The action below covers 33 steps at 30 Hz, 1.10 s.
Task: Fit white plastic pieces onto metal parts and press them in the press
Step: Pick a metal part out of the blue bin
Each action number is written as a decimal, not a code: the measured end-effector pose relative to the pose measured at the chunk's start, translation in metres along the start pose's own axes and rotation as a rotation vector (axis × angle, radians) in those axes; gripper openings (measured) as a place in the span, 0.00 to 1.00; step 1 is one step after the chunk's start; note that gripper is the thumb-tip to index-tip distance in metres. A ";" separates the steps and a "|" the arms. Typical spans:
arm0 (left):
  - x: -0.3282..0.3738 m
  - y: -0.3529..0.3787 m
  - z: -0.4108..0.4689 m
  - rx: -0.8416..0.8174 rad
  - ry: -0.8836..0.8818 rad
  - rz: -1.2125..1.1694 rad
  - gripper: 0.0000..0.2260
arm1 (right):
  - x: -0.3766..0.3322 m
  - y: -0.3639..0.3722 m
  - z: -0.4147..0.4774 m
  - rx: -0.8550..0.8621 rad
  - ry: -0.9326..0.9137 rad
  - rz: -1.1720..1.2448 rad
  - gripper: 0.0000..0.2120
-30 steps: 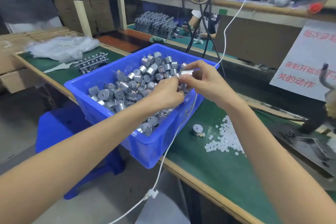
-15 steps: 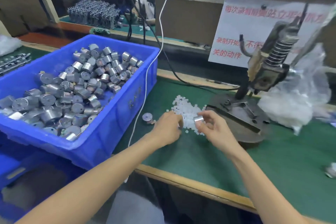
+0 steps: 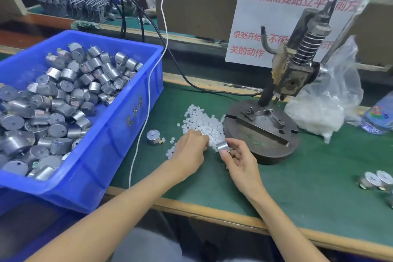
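Nearest, over the green table (image 3: 297, 189), two bare forearms reaching in from the bottom edge. Right hand (image 3: 239, 160) curled, thumb and fingers pinching a small metal part (image 3: 221, 146) out at the fingertips. Left hand (image 3: 189, 152) just beside it on the left, knuckles up, fingers bent down, tips sunk into the near edge of the white pieces (image 3: 202, 122) (no telling whether any piece is actually pinched there). Held metal part right at the near fringe of that pile, between the two hands, close to the left hand's fingers; contact unclear.

Left of the left hand, a loose part (image 3: 153, 136) lying alone on the table, a few stray white bits near it. Just right of the pile, near the right hand, the round dark base (image 3: 261, 147) of the press (image 3: 297, 64). At the far right edge, a few more parts (image 3: 376, 179) on the table.

On the left, a blue bin (image 3: 119, 134) heaped with motors (image 3: 63, 102), and a white cable (image 3: 146, 95) hanging down past its right wall. Behind the base, the press head with its coil spring, tilted; beside it on the right, a clear bag (image 3: 325, 110) with white contents. Farther back, a white sign (image 3: 253, 17) with red writing.
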State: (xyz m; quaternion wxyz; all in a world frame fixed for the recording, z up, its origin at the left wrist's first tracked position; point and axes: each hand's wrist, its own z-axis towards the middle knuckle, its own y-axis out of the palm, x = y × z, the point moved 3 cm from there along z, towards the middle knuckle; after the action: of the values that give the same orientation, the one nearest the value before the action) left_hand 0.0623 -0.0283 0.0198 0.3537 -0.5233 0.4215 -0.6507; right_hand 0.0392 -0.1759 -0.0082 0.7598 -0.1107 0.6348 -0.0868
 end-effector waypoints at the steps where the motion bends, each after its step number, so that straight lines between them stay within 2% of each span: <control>1: 0.001 0.000 -0.001 0.008 0.003 -0.034 0.06 | 0.000 0.000 0.000 0.007 -0.005 0.003 0.12; 5: 0.006 0.007 -0.012 -0.016 0.012 -0.316 0.05 | 0.000 -0.003 -0.003 0.020 -0.034 -0.011 0.12; 12: -0.005 0.015 -0.019 0.057 0.105 -0.366 0.04 | -0.002 -0.001 -0.002 -0.041 -0.087 -0.150 0.08; 16: -0.009 0.015 -0.027 0.115 0.161 -0.353 0.08 | -0.003 0.000 0.000 -0.064 -0.100 -0.171 0.07; 22: -0.010 0.013 -0.029 0.208 0.106 -0.196 0.09 | -0.001 0.002 0.001 -0.084 -0.139 -0.221 0.08; 26: -0.012 0.014 -0.029 0.210 0.044 -0.205 0.11 | -0.003 0.004 0.000 -0.095 -0.187 -0.280 0.08; 30: -0.012 0.015 -0.028 0.199 0.046 -0.191 0.11 | -0.008 0.008 -0.004 -0.131 -0.320 -0.393 0.09; 33: -0.012 0.015 -0.028 0.188 0.051 -0.189 0.10 | -0.009 0.007 -0.004 -0.114 -0.331 -0.393 0.09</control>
State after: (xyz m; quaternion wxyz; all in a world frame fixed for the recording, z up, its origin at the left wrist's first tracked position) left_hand 0.0376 -0.0187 -0.0014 0.3274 -0.5084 0.3164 -0.7309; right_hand 0.0336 -0.1665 -0.0024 0.8146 -0.2871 0.4718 -0.1773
